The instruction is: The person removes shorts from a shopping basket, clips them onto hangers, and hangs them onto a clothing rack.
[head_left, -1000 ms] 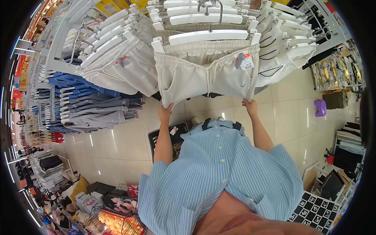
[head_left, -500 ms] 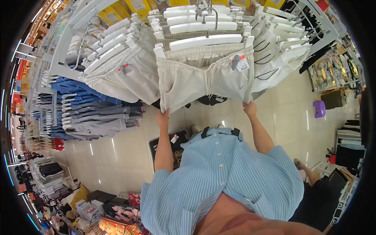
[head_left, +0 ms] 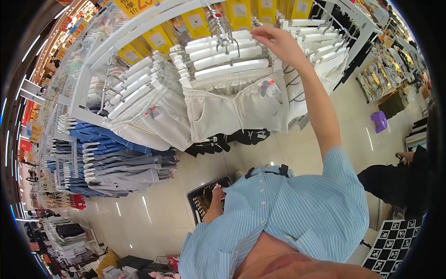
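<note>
Off-white drawstring shorts (head_left: 239,114) hang facing me from a white clip hanger (head_left: 232,69), with a red-and-white price tag (head_left: 271,89) at the waistband. Above them, my right hand (head_left: 280,44) reaches over the tops of the hangers, its fingers stretched out and seemingly around nothing. Low at my left side, my left hand (head_left: 217,193) is beside a black shopping basket (head_left: 197,204). Its fingers are too small and partly hidden to tell what they do.
More pale shorts (head_left: 158,123) hang left of the centre row, with blue and grey garments (head_left: 111,158) below. Yellow packages (head_left: 195,23) line the rack's back. Black items (head_left: 227,142) hang below the shorts. A purple stool (head_left: 379,122) and a person in black (head_left: 395,186) are at right.
Both hands have let go of the shorts' leg hems. My right hand rose to the hanger tops; my left hand dropped beside the basket. The person in black came further into view at right.
</note>
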Motion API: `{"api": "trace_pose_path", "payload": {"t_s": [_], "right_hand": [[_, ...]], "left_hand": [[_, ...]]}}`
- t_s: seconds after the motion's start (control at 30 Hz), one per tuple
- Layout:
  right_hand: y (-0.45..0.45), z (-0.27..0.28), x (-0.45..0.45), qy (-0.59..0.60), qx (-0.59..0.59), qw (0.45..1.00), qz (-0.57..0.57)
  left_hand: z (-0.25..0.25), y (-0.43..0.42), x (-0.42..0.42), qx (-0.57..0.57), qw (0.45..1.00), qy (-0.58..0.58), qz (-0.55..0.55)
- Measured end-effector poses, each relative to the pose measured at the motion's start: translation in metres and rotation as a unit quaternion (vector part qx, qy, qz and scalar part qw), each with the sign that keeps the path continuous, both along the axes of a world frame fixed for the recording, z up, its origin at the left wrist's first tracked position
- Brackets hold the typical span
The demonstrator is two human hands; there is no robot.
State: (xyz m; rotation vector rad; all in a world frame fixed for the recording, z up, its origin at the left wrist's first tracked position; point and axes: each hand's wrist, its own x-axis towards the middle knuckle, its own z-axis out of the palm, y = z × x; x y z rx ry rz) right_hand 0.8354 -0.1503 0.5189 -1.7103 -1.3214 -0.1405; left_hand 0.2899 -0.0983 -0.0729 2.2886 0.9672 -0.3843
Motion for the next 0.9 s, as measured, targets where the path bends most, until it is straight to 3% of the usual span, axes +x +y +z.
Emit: {"api": "trace_pose_path", "payload": {"t_s": [0.07,0.17,0.4,0.5,0.7,0.9], "right_hand": [[0.038,-0.007,0.033,-0.046,-0.065,0.997,0.017],[0.068,-0.006,0.041,-0.101,-0.197,0.974,0.052],[0.081,0.009,0.039,-0.067,-0.277,0.949,0.138],[0.083,0.015,0.036,-0.103,-0.307,0.938,0.123],[0.074,0.014,0.016,-0.180,-0.294,0.936,0.062],[0.070,-0.007,0.025,-0.253,-0.207,0.944,0.038]], "left_hand": [[0.005,-0.013,0.007,-0.195,0.931,-0.002,0.309],[0.009,-0.023,0.008,-0.256,0.868,-0.024,0.425],[0.016,-0.039,0.002,-0.288,0.829,-0.033,0.478],[0.020,-0.044,-0.005,-0.298,0.819,-0.032,0.490],[0.026,-0.048,-0.007,-0.307,0.802,-0.044,0.511],[0.030,-0.047,-0.003,-0.309,0.793,-0.060,0.521]]}}
